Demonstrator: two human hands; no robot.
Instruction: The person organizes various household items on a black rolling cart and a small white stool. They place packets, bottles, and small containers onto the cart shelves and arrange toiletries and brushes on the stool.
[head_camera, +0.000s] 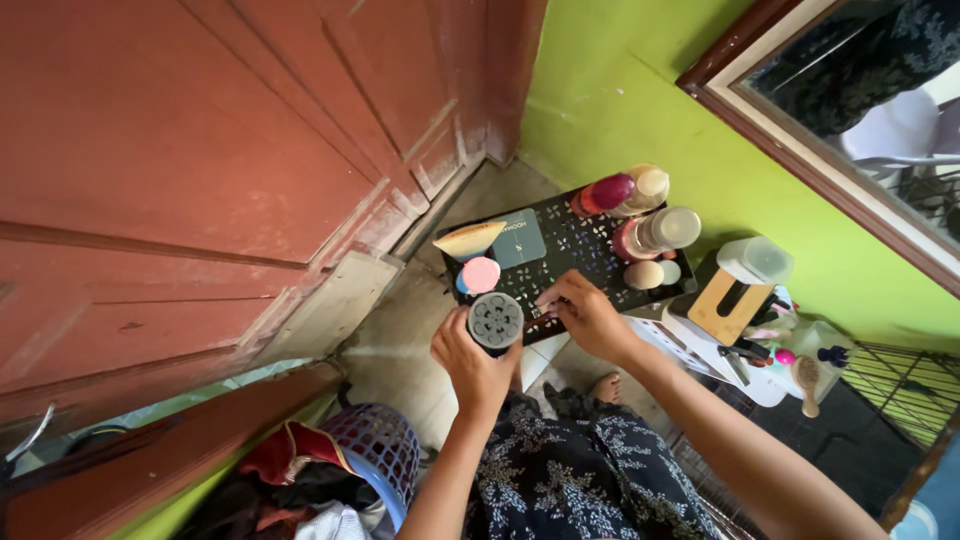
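The left hand (470, 362) is wrapping closed around a dark round holder (496, 321), its top pierced with holes, at the tray's (580, 250) 7 o'clock edge. The right hand (588, 315) is pinching something small on the tray; what it is cannot be told. The holder is looking rigid, light and smooth, probably best gripped around its sides. Bottles (655, 232) are standing at 1 o'clock.

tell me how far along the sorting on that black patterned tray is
Looks partly done: pink and cream bottles and a teal card already sit on the black patterned tray. In hand: the left hand grips a dark round container with a holed lid; the right hand touches the tray's front edge. Left, probably: the white side shelf's clutter.
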